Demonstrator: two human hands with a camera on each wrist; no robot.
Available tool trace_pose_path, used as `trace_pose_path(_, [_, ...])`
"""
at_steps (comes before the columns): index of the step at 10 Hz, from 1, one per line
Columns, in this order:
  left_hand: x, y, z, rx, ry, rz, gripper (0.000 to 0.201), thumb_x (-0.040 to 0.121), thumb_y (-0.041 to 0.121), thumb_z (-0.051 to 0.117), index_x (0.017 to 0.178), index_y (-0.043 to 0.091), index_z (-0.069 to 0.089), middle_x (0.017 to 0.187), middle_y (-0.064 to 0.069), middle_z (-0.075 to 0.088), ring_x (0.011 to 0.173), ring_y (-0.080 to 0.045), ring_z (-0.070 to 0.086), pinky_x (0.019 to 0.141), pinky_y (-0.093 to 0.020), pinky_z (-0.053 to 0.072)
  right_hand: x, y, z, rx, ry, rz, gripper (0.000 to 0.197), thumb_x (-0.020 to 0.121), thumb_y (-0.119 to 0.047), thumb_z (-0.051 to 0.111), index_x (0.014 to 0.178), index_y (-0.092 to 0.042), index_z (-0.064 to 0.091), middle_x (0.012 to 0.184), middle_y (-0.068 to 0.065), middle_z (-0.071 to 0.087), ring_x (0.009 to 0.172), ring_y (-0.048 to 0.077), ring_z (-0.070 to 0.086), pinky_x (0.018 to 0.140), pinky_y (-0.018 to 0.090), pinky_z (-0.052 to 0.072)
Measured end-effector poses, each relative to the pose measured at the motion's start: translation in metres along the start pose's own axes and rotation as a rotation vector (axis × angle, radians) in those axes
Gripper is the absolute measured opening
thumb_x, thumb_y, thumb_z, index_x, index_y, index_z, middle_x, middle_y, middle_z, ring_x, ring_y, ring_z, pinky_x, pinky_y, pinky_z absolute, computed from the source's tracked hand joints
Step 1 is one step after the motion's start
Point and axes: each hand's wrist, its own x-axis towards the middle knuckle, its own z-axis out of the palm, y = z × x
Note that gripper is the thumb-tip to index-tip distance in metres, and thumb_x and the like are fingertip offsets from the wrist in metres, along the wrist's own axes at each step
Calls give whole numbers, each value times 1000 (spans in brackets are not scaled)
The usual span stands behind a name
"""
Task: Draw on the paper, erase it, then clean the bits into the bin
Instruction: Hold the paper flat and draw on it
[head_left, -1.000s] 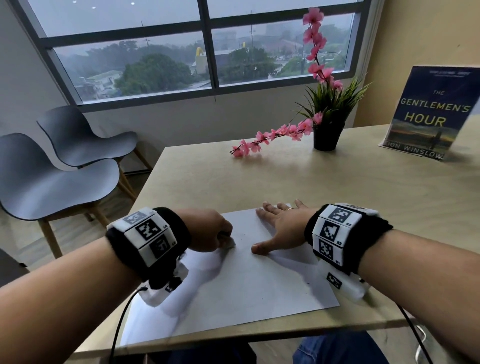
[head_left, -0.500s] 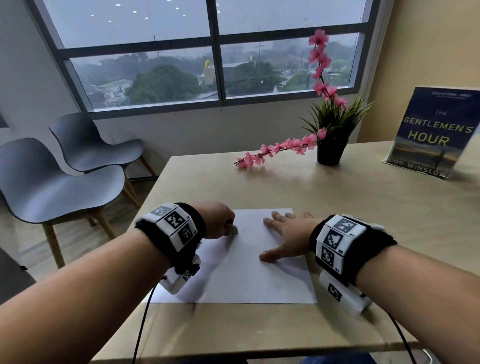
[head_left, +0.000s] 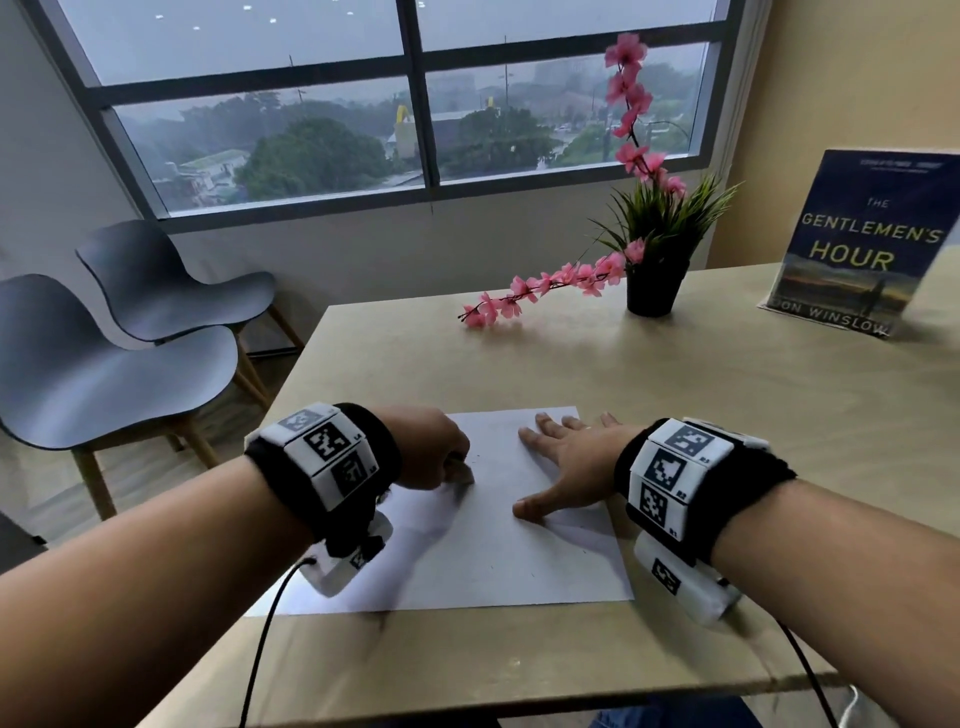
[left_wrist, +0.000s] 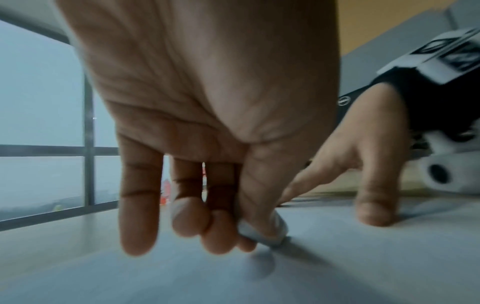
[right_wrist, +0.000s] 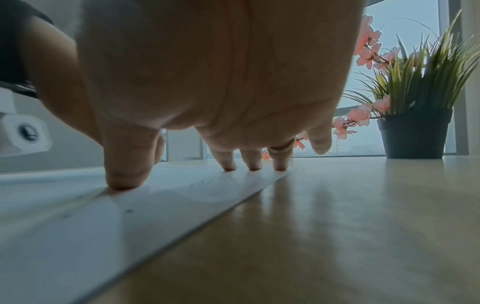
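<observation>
Since a second ago my view has lifted and the paper (head_left: 519, 519) sits farther from the near bench (head_left: 727, 389) edge; both hands remain on it, as before. Left hand (head_left: 431, 447) grips a small white eraser (left_wrist: 270, 232), thumb and curled fingers clamped round it, its lower edge touching the sheet near the left side. Right hand (head_left: 566, 467) lies flat, fingers spread and straight, thumb (right_wrist: 124, 168) and three fingertips pressing the paper near its right edge; little finger lifted. Hands are apart, eraser side left, holding side right.

Paper's long axis runs left to right across me. A few dark specks show on the sheet; pencil marks, if any, are too faint to tell. No bin in view.

Judgement: erasing step in progress. Strokes should run away from the pinning hand, or the sheet may buckle.
</observation>
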Motion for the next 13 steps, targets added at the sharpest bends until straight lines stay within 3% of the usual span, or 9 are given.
trace_pose_path(1, [3,-5,-3,-64,28,-52,33,97,42,44,102,14,61,101,-6,61,83,-24,49,75,-30,43,-1,-2,0,9,5,6,106,77,-83,41,155,-29,-8,163,-3,-15,151,23,-4,119,55,-2])
trace_pose_path(3, [2,6,-2,-15,6,16,29,98,38,42,101,16,61,101,-3,61,81,-22,48,70,-28,39,-1,-1,0,3,-1,4,106,77,-83,40,155,-29,-9,162,-3,-16,151,23,-5,119,55,-2])
trace_pose_path(4, [8,3,-7,-43,11,-22,32,98,41,43,103,15,61,105,-6,62,83,-23,48,74,-29,41,-2,-2,0,-3,0,6,106,78,-82,40,155,-29,-9,162,-2,-15,151,23,-5,119,55,-2])
trace_pose_path(6, [5,19,-12,8,-26,62,34,99,39,41,109,14,62,107,-4,62,82,-20,46,71,-27,35,-3,-1,0,4,-3,0,105,79,-81,41,155,-29,-9,162,-2,-16,151,23,-5,119,55,-2])
trace_pose_path(8, [8,19,-20,17,7,11,35,100,36,39,112,11,61,112,-8,62,91,-27,52,71,-27,35,-1,-1,0,-9,-2,4,106,78,-82,41,155,-29,-9,162,-2,-16,151,23,-5,119,55,-2])
trace_pose_path(9, [3,28,-20,50,-24,77,35,100,37,38,111,14,61,108,-6,62,80,-21,44,70,-28,33,0,-1,1,-8,-1,4,106,78,-82,40,155,-28,-10,162,-2,-16,151,23,-5,119,55,-2])
trace_pose_path(11, [7,18,-21,34,18,15,32,100,34,40,109,12,61,110,-8,62,81,-22,44,69,-26,33,1,-1,1,1,-8,14,107,77,-83,40,154,-30,-10,162,-4,-16,151,23,-6,119,55,-2])
trace_pose_path(12, [1,21,-15,65,-30,79,29,99,34,40,107,14,60,103,-6,61,78,-22,45,67,-28,34,0,-1,1,-4,-5,16,107,76,-84,40,154,-30,-11,162,-4,-16,151,22,-6,119,55,-2])
trace_pose_path(13, [-3,12,-13,55,-42,59,31,99,36,41,107,15,61,103,-6,62,79,-22,47,68,-29,36,0,-1,1,-1,-6,13,107,76,-84,40,154,-31,-10,162,-4,-17,151,22,-6,119,55,-2])
